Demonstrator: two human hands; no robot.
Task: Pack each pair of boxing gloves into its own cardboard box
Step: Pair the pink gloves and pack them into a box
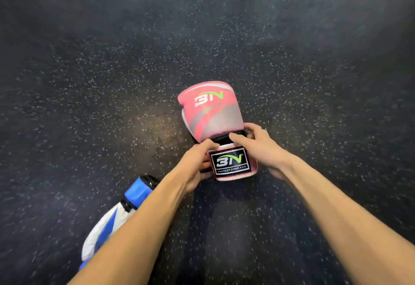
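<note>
Clasping the black-labelled cuff point(230, 163) of a pink-and-grey padded boxing glove point(213, 109) lying on the dark speckled rubber floor point(112, 82), the left hand point(197, 161) and right hand point(260, 147) each close their grip there, where a level two-sided hold looks wisest for lifting.

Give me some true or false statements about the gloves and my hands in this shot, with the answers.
1. Both the left hand and the right hand grip the pink glove near its cuff. True.
2. The blue glove lies to the right of the pink one. False: it lies to its left.
3. A cardboard box is in view. False: none shows.
4. The floor is dark and speckled. True.
</note>
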